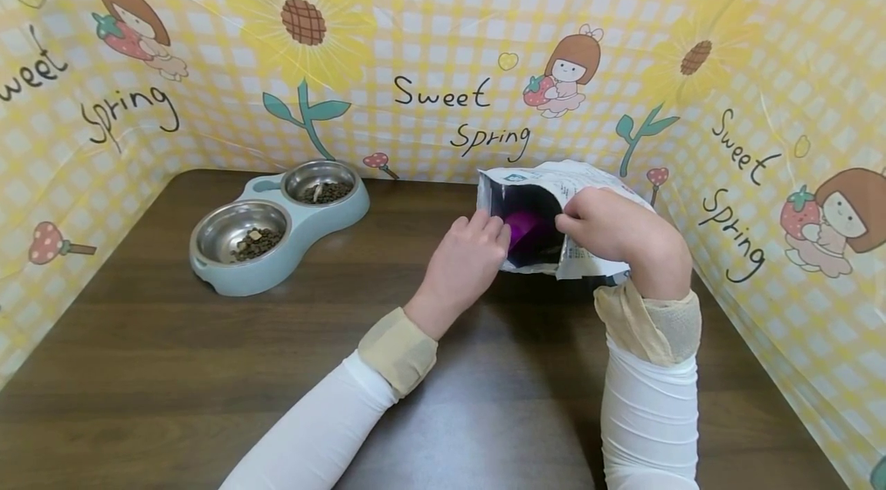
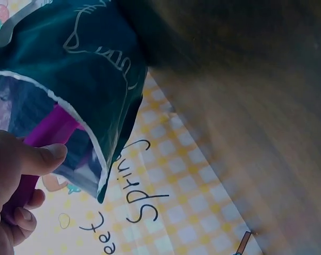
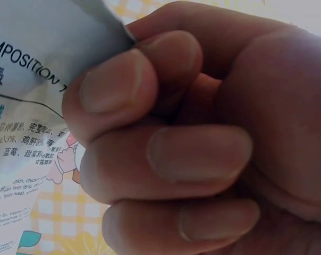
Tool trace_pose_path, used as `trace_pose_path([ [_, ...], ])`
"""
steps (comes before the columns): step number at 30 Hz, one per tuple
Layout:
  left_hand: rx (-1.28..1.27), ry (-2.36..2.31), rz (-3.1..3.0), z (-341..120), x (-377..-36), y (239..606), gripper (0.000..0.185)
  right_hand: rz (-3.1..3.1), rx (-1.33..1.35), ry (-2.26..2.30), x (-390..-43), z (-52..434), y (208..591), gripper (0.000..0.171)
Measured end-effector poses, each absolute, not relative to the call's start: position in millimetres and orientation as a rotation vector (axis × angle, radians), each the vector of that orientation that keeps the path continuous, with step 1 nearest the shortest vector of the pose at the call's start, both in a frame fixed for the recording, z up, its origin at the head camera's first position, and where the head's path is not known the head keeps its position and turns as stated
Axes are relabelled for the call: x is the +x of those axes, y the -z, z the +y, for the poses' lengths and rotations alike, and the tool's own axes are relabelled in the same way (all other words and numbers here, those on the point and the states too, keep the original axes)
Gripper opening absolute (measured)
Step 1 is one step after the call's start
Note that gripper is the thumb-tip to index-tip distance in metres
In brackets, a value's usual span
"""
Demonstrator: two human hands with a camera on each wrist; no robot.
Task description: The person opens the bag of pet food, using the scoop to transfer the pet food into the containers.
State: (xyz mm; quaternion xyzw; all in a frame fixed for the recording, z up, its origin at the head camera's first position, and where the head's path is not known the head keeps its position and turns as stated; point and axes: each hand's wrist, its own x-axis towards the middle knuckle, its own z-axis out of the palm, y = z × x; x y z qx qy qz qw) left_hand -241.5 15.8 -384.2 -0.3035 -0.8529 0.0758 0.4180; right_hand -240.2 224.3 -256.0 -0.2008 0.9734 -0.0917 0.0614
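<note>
An open pet food bag [image 1: 581, 178] lies on the brown table [image 1: 208, 336] with its mouth toward me. My left hand [image 1: 493, 235] reaches into the mouth and grips a purple scoop [image 1: 524, 229]. In the left wrist view, the left hand [image 2: 22, 183] has thumb and fingers curled round the purple scoop's handle [image 2: 50, 129] inside the bag's teal side [image 2: 96, 64]. My right hand [image 1: 573, 224] pinches the bag's right rim. In the right wrist view, the right hand [image 3: 150, 106] pinches the printed bag panel [image 3: 27, 106] between thumb and forefinger.
A pale blue double feeder [image 1: 304, 244] with two steel bowls stands at the back left; both bowls hold some brown kibble [image 1: 258, 242]. A yellow checked "Sweet Spring" backdrop [image 1: 443, 51] walls the table on three sides.
</note>
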Motion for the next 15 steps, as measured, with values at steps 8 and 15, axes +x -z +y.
trace_pose_path([
  [8, -0.757, -0.107, -2.226, 18.0, -241.6, 387.2, 0.017, 2.942, -0.604, 0.278, -240.5, 222.8, 255.1, 0.050],
  [15, -0.785, 0.070, -2.351, 16.4, -242.3, 386.1, 0.017, 2.938, -0.612, 0.271, -239.0, 220.9, 254.4, 0.050],
])
